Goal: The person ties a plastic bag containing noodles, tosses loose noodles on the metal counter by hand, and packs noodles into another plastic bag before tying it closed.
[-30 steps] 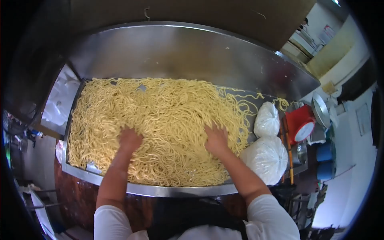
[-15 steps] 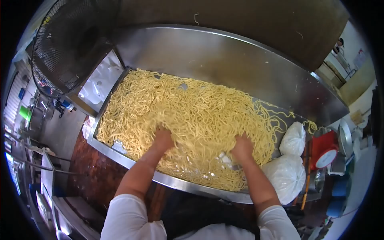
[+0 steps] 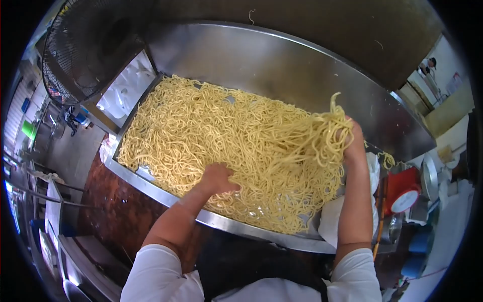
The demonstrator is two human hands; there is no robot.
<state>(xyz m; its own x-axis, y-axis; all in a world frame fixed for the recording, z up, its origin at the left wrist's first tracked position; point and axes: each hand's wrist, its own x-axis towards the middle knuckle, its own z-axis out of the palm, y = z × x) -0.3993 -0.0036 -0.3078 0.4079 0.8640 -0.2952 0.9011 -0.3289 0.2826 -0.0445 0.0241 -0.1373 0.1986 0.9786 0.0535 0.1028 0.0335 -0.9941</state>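
A thick layer of yellow noodles covers most of a shallow metal tray. My left hand is just over the noodles near the tray's front side, thumb and fingers apart, with nothing held. At the right end, my right hand is raised and closed round a bunch of noodles. Strands from that bunch trail down to the layer below. The fingers of my right hand are partly hidden behind the noodles.
A tall metal panel rises along the tray's back. A large fan stands at back left. On the right are white plastic bags, partly behind my arm, and a red scale. A person is far off at right.
My right hand has come up out of the layer and moved right and back, lifting noodles. My left hand has come out of the noodles and shifted slightly right, its fingers now showing.
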